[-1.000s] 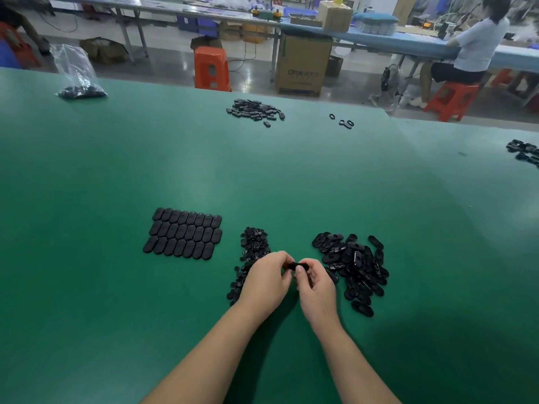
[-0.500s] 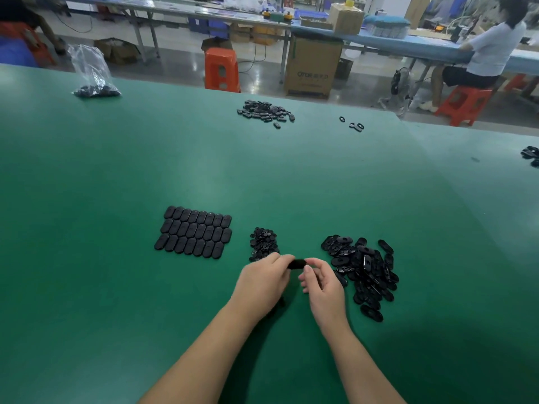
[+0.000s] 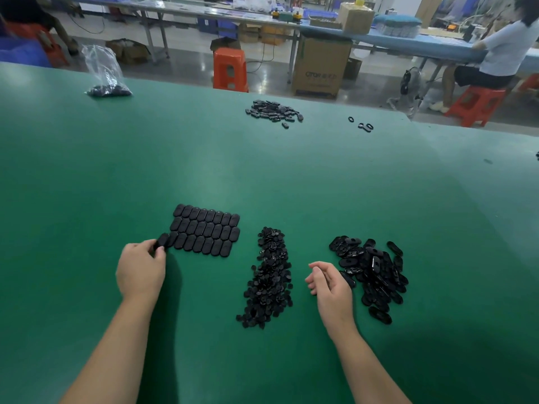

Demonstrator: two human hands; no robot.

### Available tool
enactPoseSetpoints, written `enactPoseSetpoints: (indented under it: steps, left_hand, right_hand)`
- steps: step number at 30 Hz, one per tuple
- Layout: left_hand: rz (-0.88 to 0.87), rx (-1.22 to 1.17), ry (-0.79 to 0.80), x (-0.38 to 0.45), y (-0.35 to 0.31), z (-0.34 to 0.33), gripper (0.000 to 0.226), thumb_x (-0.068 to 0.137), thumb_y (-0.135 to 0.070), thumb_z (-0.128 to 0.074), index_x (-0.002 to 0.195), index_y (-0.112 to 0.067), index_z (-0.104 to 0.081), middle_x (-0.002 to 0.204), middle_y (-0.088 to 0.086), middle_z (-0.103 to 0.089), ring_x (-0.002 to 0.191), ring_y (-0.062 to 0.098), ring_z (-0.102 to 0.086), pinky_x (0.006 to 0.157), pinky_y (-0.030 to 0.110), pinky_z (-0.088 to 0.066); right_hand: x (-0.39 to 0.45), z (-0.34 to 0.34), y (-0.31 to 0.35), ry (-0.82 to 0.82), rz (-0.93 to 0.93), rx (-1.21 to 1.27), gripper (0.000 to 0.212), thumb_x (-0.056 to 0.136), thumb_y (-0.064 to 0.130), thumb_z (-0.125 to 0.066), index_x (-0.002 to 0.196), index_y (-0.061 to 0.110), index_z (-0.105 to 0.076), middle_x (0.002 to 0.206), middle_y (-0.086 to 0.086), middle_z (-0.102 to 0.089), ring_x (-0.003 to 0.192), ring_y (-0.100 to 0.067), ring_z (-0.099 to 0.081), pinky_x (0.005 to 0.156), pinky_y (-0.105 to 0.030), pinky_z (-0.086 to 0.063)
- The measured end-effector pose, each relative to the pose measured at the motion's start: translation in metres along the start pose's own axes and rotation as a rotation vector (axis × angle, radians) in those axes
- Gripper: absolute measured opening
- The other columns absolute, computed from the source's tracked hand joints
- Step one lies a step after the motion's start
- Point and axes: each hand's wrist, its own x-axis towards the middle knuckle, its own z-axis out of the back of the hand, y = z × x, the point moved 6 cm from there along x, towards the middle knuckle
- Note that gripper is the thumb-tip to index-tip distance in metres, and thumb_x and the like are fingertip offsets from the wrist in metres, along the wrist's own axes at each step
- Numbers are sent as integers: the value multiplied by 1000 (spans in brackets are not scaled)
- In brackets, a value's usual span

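Note:
On the green table [image 3: 262, 176] lies a neat block of black oval parts [image 3: 207, 229] in three rows. My left hand [image 3: 141, 269] pinches one black oval part [image 3: 163, 239] at the block's lower left corner, touching the bottom row. A heap of small black round pieces [image 3: 269, 278] lies in the middle. A heap of black oval shells [image 3: 370, 275] lies to the right. My right hand [image 3: 329, 282] hovers between the two heaps, fingers loosely curled, holding nothing.
A far pile of black parts [image 3: 272, 112] and a few loose rings [image 3: 363, 125] lie near the table's far edge. A plastic bag of parts [image 3: 106, 74] stands at the far left. Beyond are an orange stool [image 3: 229, 69], a cardboard box [image 3: 319, 68] and a seated person [image 3: 495, 53].
Both hands held one part together in front of the heaps. My left hand has carried it left to the arranged block; my right hand let go and stays near the oval shells.

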Motion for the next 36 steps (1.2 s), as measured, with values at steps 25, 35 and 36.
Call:
enactPoseSetpoints:
  steps: [25,35,36]
  left_hand:
    - [-37,7,-16,9,-7,1,25,96,-12,-56,114,-11,-73,110,17,-61,93,38,-60,79,44,-49]
    - [-79,6,-19,8,-9,-1,27,99,-11,-51,116,-11,-72,110,17,-61,91,36,-59,76,41,-47]
    - [-81,6,-22,8,-10,-1,27,100,-10,-51,116,-11,-73,110,17,-61,90,36,-59,76,41,-47]
  right_hand:
    - [-1,0,2,-10,-7,-21,16,103,22,-56,94,27,-68,77,8,-70,72,-8,-63,75,-47,-56]
    - [-2,-1,3,-7,0,-37,17,103,22,-55,93,28,-68,77,9,-69,73,-19,-63,72,-47,-55]
    - [-2,-1,3,-8,0,-39,18,103,22,-55,93,29,-68,77,9,-69,73,-20,-63,72,-47,-55]
